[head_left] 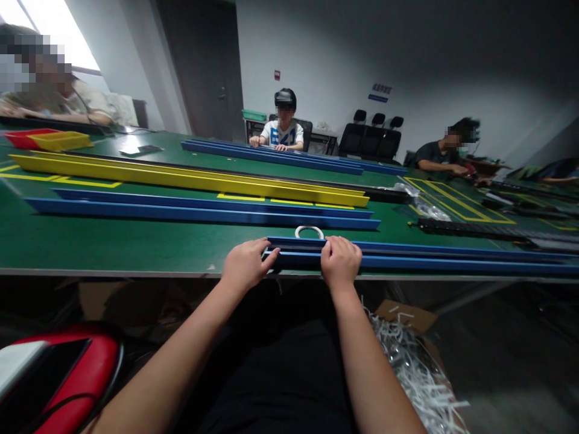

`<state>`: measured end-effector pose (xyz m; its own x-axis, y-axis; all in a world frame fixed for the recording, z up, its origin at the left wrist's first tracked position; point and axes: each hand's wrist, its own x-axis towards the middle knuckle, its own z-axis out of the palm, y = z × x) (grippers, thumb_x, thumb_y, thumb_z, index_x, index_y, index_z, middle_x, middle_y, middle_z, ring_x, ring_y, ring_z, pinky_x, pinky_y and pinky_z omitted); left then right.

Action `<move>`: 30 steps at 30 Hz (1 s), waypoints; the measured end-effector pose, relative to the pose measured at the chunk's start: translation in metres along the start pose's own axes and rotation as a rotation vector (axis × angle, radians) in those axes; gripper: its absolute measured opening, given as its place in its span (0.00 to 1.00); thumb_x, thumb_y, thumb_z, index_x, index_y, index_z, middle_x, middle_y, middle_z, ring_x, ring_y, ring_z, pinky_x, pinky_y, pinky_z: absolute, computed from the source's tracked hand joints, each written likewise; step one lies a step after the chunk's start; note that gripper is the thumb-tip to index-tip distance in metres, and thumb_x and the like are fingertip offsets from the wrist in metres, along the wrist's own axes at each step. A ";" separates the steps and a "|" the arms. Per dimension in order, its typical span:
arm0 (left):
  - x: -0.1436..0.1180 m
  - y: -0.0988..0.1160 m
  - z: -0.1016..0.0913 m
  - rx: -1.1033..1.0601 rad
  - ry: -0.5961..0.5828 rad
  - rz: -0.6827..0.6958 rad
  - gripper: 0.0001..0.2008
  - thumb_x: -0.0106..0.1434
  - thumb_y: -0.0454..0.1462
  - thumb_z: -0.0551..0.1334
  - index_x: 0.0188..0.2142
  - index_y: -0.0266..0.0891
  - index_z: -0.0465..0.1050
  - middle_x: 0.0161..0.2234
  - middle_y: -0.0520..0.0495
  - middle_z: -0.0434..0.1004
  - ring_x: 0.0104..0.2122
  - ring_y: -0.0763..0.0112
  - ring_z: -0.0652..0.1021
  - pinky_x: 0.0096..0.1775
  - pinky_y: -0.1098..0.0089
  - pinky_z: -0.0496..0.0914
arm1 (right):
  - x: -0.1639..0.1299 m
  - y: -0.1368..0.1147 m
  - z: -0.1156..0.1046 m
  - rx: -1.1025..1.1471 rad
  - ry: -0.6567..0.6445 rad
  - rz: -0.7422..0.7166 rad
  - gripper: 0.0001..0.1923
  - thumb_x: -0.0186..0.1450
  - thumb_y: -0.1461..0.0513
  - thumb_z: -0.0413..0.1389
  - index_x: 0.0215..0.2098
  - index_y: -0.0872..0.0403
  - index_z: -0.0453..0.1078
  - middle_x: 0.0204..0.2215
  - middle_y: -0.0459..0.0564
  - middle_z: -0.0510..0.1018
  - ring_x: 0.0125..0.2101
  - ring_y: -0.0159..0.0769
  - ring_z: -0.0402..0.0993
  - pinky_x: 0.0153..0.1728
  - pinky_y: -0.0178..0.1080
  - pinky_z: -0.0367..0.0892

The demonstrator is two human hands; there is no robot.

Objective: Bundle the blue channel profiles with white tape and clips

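A long blue channel (pixel 434 258) with raised side walls lies along the front edge of the green table. Its left end is under my left hand (pixel 246 264), whose fingers curl over the far wall with the thumb at the near side. Farther right, my right hand (pixel 341 260) is closed over the same channel, fingers bent across its far wall. Just behind the channel, between my hands, is a white ring (pixel 322 231) like a roll of tape, partly hidden by the channel.
Beyond lie another blue channel (pixel 203 212), a yellow channel (pixel 190 181) and several blue ones (pixel 271 158) on the green table (pixel 113 247). Red (pixel 27 137) and yellow trays (pixel 61 141) stand far left. Several people sit around. A box of paper strips (pixel 407 355) stands below.
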<state>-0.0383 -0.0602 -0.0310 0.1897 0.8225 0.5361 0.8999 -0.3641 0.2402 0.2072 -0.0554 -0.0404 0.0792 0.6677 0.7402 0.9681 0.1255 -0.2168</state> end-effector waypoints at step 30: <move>0.007 -0.005 -0.004 -0.117 -0.139 0.085 0.21 0.66 0.52 0.51 0.45 0.44 0.75 0.45 0.44 0.79 0.47 0.59 0.75 0.48 0.61 0.68 | 0.001 -0.003 -0.002 -0.004 -0.003 0.024 0.16 0.68 0.61 0.45 0.43 0.52 0.74 0.43 0.52 0.79 0.49 0.41 0.67 0.49 0.44 0.50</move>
<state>-0.0433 -0.0545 -0.0250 0.3230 0.8360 0.4437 0.8279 -0.4767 0.2954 0.2052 -0.0562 -0.0377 0.1019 0.6730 0.7325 0.9669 0.1062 -0.2320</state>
